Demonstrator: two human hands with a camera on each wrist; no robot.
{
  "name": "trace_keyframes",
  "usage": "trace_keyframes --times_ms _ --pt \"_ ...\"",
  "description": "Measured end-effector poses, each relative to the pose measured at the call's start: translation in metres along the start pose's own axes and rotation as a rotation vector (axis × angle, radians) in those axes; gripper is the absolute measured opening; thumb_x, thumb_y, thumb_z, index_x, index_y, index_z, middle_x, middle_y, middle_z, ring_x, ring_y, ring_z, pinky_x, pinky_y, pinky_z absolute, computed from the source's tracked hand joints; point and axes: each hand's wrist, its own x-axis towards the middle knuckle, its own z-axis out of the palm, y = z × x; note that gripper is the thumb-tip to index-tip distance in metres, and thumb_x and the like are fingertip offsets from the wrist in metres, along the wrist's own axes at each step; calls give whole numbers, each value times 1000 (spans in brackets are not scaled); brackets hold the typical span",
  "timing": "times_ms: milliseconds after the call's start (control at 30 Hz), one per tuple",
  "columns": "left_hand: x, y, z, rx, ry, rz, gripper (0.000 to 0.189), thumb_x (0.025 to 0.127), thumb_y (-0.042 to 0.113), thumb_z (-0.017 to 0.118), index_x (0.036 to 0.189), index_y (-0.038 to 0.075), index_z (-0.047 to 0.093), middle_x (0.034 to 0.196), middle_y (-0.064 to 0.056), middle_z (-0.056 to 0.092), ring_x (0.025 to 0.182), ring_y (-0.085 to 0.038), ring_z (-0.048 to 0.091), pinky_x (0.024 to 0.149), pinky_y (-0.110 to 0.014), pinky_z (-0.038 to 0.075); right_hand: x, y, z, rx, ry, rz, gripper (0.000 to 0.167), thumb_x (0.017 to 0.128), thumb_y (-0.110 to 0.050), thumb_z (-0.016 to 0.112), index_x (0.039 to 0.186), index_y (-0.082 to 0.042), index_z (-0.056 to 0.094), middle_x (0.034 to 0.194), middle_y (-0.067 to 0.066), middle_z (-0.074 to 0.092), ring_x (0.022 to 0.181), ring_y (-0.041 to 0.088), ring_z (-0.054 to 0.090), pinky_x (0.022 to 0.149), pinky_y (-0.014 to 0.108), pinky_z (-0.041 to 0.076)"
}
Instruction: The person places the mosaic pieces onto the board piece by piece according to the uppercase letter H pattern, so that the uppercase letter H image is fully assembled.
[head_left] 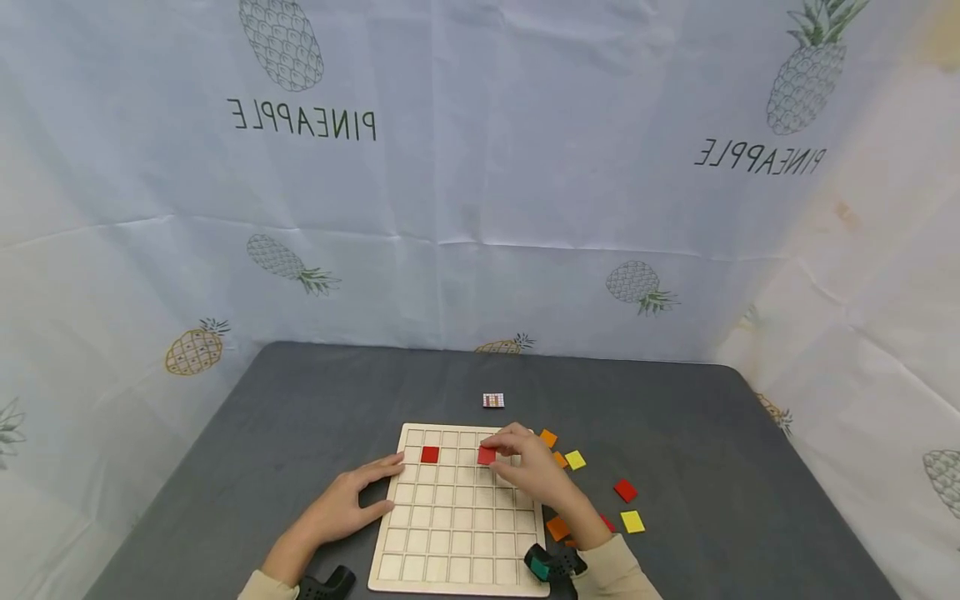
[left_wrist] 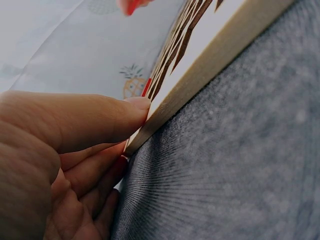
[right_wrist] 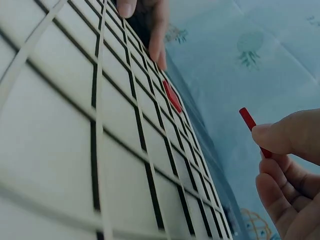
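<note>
A pale wooden grid board (head_left: 435, 546) lies flat on the dark table, its square cells outlined by raised strips. One red square tile (head_left: 430, 454) sits in a cell of the second row from the far edge. My right hand (head_left: 534, 468) pinches another red tile (right_wrist: 248, 120) between thumb and fingertips. In the right wrist view that tile is raised above the board, tilted on edge. At the board's left side, my left hand (head_left: 341, 504) touches the edge with thumb and fingertips, the fingers fairly straight. The left thumb (left_wrist: 120, 116) presses against the wooden rim.
Loose tiles lie right of the board: a yellow tile (head_left: 575, 460), an orange tile (head_left: 549, 437), a red tile (head_left: 626, 490) and several others, some partly under my right forearm. A small patterned card (head_left: 493, 400) lies beyond the board. A pineapple-print curtain (head_left: 480, 183) encloses the table.
</note>
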Motion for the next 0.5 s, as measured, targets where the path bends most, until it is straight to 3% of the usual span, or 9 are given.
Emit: trace_keyframes --times_ms 200,500 --pt "0 -1 1 -4 -5 -5 49 89 36 65 132 16 57 143 -4 50 129 -33 48 96 -47 45 13 -15 17 27 -33 -27 26 89 -10 64 115 -11 68 102 -1 58 90 18 56 84 33 52" --pt "2 -1 0 -7 -1 0 48 89 34 66 131 15 58 142 -4 51 128 -32 48 97 -45 46 33 -22 44 5 -97 -14 25 86 -10 68 111 -11 70 99 -2 58 90 10 57 82 22 52"
